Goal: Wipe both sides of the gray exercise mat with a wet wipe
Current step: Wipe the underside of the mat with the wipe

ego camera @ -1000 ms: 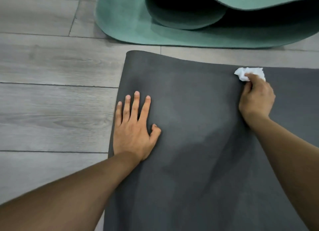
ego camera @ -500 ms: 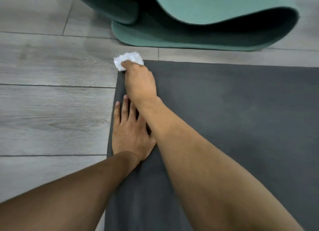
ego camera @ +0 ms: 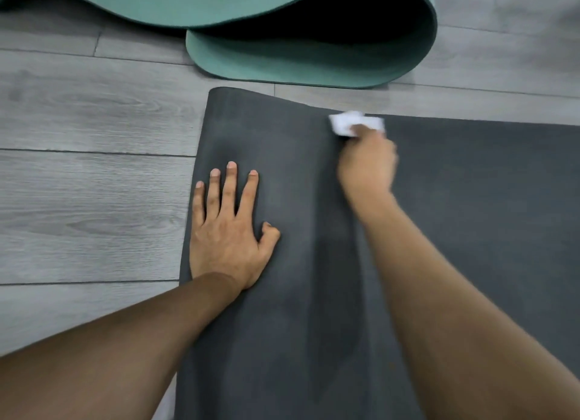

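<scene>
The gray exercise mat (ego camera: 455, 231) lies flat on the floor (ego camera: 88, 184), so wiping goes best with the flat, open left hand (ego camera: 227, 231) pinning its edge while the blurred right hand (ego camera: 367, 165), apparently pinching the wet wipe (ego camera: 351, 123), sweeps back rightward from the left corner it reached half a second ago.

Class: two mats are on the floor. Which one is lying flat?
The gray exercise mat, spread flat under both hands; the teal mat behind it is loosely rolled.
</scene>
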The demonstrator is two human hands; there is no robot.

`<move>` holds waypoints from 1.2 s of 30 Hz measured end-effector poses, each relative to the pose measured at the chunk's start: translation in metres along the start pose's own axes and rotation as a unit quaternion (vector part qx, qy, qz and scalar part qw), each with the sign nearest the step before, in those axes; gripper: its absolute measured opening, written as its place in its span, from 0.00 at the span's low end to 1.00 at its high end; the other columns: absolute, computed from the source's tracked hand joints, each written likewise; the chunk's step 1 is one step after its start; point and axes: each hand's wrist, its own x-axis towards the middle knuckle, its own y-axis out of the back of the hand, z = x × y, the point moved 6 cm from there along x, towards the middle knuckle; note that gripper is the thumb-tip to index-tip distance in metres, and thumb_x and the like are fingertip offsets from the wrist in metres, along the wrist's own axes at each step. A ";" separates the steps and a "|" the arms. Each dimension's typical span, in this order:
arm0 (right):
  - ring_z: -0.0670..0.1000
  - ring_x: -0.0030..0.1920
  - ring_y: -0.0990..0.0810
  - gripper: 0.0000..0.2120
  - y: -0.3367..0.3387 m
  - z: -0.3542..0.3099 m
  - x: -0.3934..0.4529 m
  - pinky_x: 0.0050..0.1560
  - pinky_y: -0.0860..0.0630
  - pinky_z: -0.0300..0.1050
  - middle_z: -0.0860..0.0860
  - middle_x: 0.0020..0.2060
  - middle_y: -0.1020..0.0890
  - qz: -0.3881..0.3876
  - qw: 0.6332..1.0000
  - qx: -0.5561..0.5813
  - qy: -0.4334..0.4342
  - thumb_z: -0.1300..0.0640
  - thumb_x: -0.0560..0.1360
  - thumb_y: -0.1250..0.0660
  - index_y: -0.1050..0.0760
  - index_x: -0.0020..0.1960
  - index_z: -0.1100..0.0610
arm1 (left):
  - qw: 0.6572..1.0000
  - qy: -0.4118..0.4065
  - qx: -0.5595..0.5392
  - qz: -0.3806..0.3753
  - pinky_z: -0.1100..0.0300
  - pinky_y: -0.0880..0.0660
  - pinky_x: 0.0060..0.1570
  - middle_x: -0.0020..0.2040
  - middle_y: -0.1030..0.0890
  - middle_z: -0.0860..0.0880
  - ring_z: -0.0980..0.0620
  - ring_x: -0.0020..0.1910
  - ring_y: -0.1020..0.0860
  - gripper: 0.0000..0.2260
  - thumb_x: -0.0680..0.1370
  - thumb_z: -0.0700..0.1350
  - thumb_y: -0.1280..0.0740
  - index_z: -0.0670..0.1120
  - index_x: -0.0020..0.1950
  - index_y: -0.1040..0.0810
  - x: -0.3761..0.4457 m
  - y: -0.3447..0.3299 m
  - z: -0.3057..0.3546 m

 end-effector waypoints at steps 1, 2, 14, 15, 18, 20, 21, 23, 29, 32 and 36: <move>0.61 0.57 0.22 0.19 -0.023 -0.033 -0.016 0.55 0.28 0.47 0.58 0.59 0.20 -0.043 0.998 0.026 0.036 0.62 0.77 0.43 0.23 0.64 0.51 | 1.000 -0.001 0.000 0.000 0.42 0.54 0.80 0.84 0.47 0.43 0.41 0.83 0.50 0.36 0.76 0.60 0.46 0.50 0.83 0.44 0.001 0.000 0.000; 0.60 0.57 0.22 0.19 -0.044 -0.067 -0.036 0.54 0.28 0.46 0.57 0.59 0.20 -0.090 0.991 0.052 0.080 0.61 0.78 0.43 0.23 0.64 0.50 | 1.000 -0.003 0.002 -0.003 0.42 0.54 0.80 0.83 0.46 0.42 0.41 0.83 0.51 0.36 0.76 0.60 0.47 0.48 0.83 0.43 0.001 0.000 0.000; 0.59 0.49 0.23 0.20 0.023 0.071 0.003 0.42 0.28 0.49 0.53 0.52 0.21 0.019 0.991 -0.091 0.095 0.65 0.74 0.47 0.23 0.58 0.53 | 1.000 0.000 -0.004 -0.004 0.43 0.55 0.80 0.84 0.48 0.44 0.41 0.82 0.51 0.36 0.76 0.59 0.46 0.51 0.84 0.45 -0.001 0.004 0.000; 0.58 0.49 0.25 0.21 0.041 0.100 0.003 0.42 0.31 0.47 0.52 0.52 0.21 0.048 0.994 -0.075 0.070 0.66 0.74 0.48 0.24 0.58 0.52 | 1.000 0.001 -0.011 0.001 0.43 0.56 0.80 0.84 0.47 0.43 0.41 0.82 0.50 0.36 0.76 0.59 0.46 0.50 0.83 0.45 0.000 0.005 0.001; 0.54 0.57 0.26 0.19 0.043 0.132 -0.001 0.50 0.33 0.42 0.48 0.56 0.21 0.109 0.990 -0.011 0.089 0.62 0.77 0.46 0.25 0.63 0.49 | 1.000 0.003 -0.021 0.017 0.44 0.55 0.81 0.83 0.45 0.42 0.40 0.82 0.49 0.35 0.76 0.58 0.45 0.50 0.83 0.42 -0.001 0.007 0.001; 0.54 0.57 0.27 0.18 0.038 0.135 0.004 0.54 0.33 0.41 0.49 0.55 0.20 0.125 0.986 0.009 0.107 0.59 0.78 0.44 0.25 0.64 0.50 | 0.998 -0.013 -0.039 0.046 0.42 0.51 0.80 0.79 0.37 0.39 0.36 0.80 0.43 0.31 0.76 0.54 0.40 0.46 0.79 0.34 -0.005 0.013 0.001; 0.54 0.56 0.27 0.17 0.039 0.134 0.005 0.55 0.32 0.42 0.50 0.55 0.20 0.133 0.984 0.010 0.121 0.58 0.78 0.43 0.25 0.64 0.50 | 0.997 -0.028 -0.039 0.066 0.41 0.47 0.79 0.74 0.32 0.37 0.34 0.77 0.38 0.26 0.77 0.51 0.37 0.44 0.73 0.28 -0.008 0.018 0.003; 0.55 0.55 0.28 0.17 0.042 0.137 0.007 0.58 0.31 0.45 0.50 0.55 0.20 0.151 0.979 0.003 0.140 0.57 0.78 0.42 0.25 0.65 0.50 | 0.995 -0.058 0.019 0.074 0.38 0.40 0.76 0.61 0.25 0.37 0.32 0.68 0.30 0.14 0.78 0.47 0.33 0.41 0.61 0.23 -0.014 0.028 0.014; 0.58 0.58 0.25 0.14 0.043 0.133 0.007 0.68 0.35 0.51 0.51 0.58 0.21 0.183 0.961 -0.026 0.205 0.60 0.77 0.41 0.23 0.59 0.53 | 0.998 -0.056 0.034 -0.019 0.40 0.43 0.78 0.82 0.40 0.44 0.40 0.81 0.43 0.30 0.82 0.55 0.44 0.46 0.82 0.39 -0.092 0.028 0.008; 0.59 0.60 0.26 0.15 0.042 0.135 0.009 0.68 0.34 0.53 0.51 0.60 0.21 0.166 0.961 -0.016 0.220 0.64 0.77 0.42 0.24 0.60 0.55 | 0.999 -0.035 0.009 -0.031 0.41 0.47 0.79 0.84 0.48 0.47 0.43 0.83 0.49 0.33 0.80 0.56 0.45 0.48 0.84 0.45 -0.114 0.013 0.001; 0.61 0.50 0.25 0.16 0.041 0.128 0.009 0.50 0.31 0.50 0.54 0.54 0.19 0.129 0.973 -0.037 0.190 0.63 0.76 0.43 0.24 0.59 0.54 | 0.999 -0.028 0.000 -0.039 0.42 0.50 0.80 0.84 0.48 0.48 0.45 0.83 0.50 0.34 0.78 0.57 0.45 0.50 0.84 0.46 -0.107 0.001 0.001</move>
